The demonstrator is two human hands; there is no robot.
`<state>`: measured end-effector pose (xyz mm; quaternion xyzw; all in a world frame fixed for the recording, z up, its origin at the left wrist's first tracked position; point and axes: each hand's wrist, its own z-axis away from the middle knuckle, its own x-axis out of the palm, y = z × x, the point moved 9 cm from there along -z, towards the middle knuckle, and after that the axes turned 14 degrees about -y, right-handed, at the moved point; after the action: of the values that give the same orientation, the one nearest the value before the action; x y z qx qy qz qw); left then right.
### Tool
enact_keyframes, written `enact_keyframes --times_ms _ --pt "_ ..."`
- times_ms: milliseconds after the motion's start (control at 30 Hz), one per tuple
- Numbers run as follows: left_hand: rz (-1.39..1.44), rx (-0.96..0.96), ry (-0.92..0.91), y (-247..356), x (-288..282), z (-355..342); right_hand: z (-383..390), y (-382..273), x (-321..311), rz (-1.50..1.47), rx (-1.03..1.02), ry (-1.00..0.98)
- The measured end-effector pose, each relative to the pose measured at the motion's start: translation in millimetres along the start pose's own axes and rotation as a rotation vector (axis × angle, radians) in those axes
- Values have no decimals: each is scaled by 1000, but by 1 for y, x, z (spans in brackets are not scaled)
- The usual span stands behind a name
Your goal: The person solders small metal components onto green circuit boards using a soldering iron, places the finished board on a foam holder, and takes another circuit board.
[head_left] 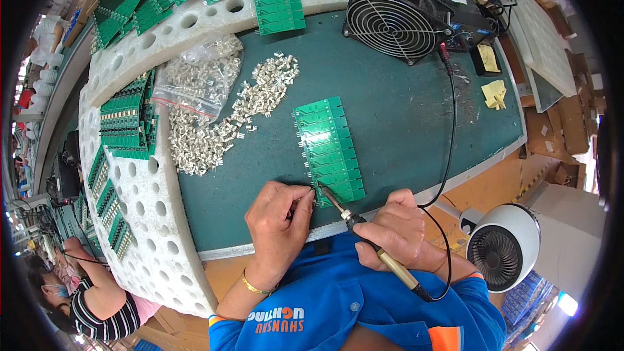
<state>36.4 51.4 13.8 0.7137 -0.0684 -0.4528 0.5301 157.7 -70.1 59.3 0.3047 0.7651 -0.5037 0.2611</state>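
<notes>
A green circuit board panel (328, 146) lies on the dark green work mat, with small pale pins along its left edge. My right hand (393, 231) grips a soldering iron (400, 269) by its handle. The iron's tip rests at or just above the near left corner of the panel. Beside that corner, my left hand (279, 218) is closed in a pinch; what sits between the fingertips is too small to tell. Left of the panel lies a loose heap of small white-and-metal connectors (201, 146), partly under a clear plastic bag (205, 68) holding more of them.
White foam boards with holes (140, 205) border the mat, carrying stacks of green panels (127, 120). A black square fan (393, 23) stands at the back. The iron's cable (453, 130) crosses the right side. A white round fan (504, 247) and another person (97, 299) flank the table.
</notes>
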Motion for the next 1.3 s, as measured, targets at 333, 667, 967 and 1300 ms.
enact_keyframes --times_ms 333,667,967,1300 --pt "11 4 -6 -1 0 0 2 1 -1 -28 9 2" --pt "63 -19 25 -1 -4 1 6 -2 3 0 13 -28" --pt "128 -65 117 -19 -16 16 6 0 -6 4 9 45" --pt "155 -91 141 -30 -17 27 4 10 -8 -57 14 58"
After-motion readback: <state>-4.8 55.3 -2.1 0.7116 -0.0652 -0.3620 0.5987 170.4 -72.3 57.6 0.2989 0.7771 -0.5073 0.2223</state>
